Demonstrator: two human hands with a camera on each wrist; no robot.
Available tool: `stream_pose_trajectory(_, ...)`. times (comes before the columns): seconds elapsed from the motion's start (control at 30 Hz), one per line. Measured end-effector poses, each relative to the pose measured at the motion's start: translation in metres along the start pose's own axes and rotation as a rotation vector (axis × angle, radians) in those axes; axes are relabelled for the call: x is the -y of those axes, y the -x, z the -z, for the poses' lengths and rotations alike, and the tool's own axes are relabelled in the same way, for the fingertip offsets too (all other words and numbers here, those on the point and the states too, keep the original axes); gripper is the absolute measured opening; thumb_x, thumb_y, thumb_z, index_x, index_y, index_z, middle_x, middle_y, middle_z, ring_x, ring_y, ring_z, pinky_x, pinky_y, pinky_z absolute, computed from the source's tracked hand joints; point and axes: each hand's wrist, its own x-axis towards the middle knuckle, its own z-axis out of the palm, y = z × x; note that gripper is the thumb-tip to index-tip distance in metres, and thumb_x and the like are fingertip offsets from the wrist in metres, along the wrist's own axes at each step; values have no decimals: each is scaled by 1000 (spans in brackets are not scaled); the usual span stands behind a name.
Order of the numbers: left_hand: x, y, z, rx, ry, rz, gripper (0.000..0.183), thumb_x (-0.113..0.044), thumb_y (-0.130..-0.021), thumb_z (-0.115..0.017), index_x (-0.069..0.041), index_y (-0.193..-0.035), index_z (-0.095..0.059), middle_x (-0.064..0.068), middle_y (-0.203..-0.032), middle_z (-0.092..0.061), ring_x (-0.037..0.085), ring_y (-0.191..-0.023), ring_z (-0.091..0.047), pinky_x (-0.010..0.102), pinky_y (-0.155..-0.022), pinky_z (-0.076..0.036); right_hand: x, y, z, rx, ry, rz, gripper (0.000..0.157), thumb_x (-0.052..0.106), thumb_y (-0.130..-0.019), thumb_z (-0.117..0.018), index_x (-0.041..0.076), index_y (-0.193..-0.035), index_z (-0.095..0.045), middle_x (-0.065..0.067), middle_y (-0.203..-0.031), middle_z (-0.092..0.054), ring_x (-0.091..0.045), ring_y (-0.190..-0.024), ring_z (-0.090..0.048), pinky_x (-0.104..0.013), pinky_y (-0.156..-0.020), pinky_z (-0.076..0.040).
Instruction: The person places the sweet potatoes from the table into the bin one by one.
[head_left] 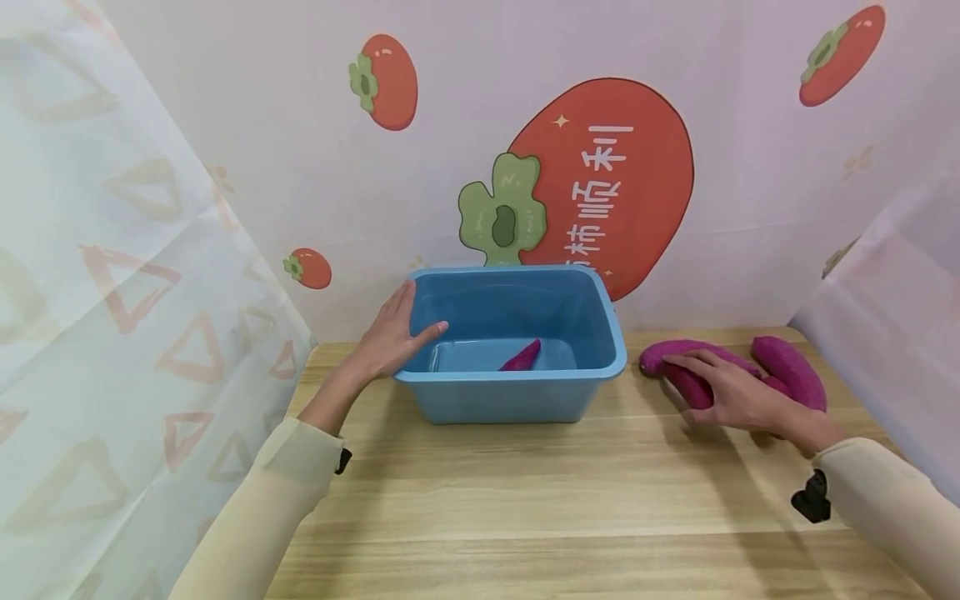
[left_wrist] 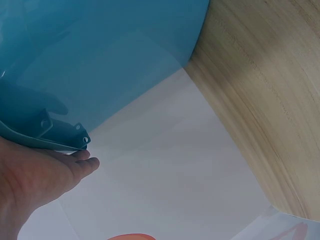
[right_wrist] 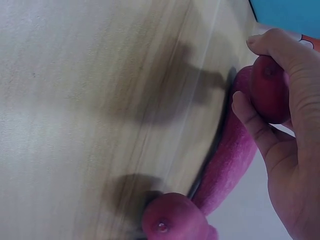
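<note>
- Vegetable (right_wrist: 270, 95), purple, near bench's (head_left: 525, 492) far right corner, pinched between right hand's (head_left: 738, 396) thumb and fingers
- Tub (head_left: 502, 404) lies left of this grip
- Left hand (head_left: 388, 335), fingers straight, touches tub's left rim

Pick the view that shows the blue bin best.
Head: nearly all of the blue bin shows, including interior and front wall; the left hand covers part of its rim. Left wrist shows only a close, cropped part; right wrist, just a corner at upper right.
</note>
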Motion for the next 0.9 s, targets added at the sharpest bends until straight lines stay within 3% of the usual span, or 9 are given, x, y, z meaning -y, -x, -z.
stream_pose_trajectory(0.4, 1, 0, -1, -2, 0, -1, 106, -67, -104, -49, -5, -169, 7, 14, -178, 4, 36, -165, -1, 60, -131, -12, 9, -6, 22, 11, -10, -15, 87, 25, -76, -95, 3, -149, -54, -28, -142, -56, -47, -119, -60, -65, -90, -57)
stream_pose_trajectory(0.7, 1, -2, -1, -13, 2, -10, 106, -66, -103, -51, -5, -169, 6, 15, -178, 3, 36, -165, -2, 60, -131, -12, 12, -19, 37, -31, 8, 58, 87, 26, -77, -95, 3, -149, -53, -23, -138, -57, -38, -112, -66, -55, -83, -61)
stream_pose_trajectory(0.9, 1, -2, -1, -14, 2, -7, 105, -64, -104, -51, -5, -169, 5, 15, -178, 2, 36, -165, -2, 59, -131, -12, 13, -28, 44, -11, -19, 40, 88, 25, -76, -96, 5, -150, -52, -20, -138, -56, -34, -110, -63, -44, -76, -63)
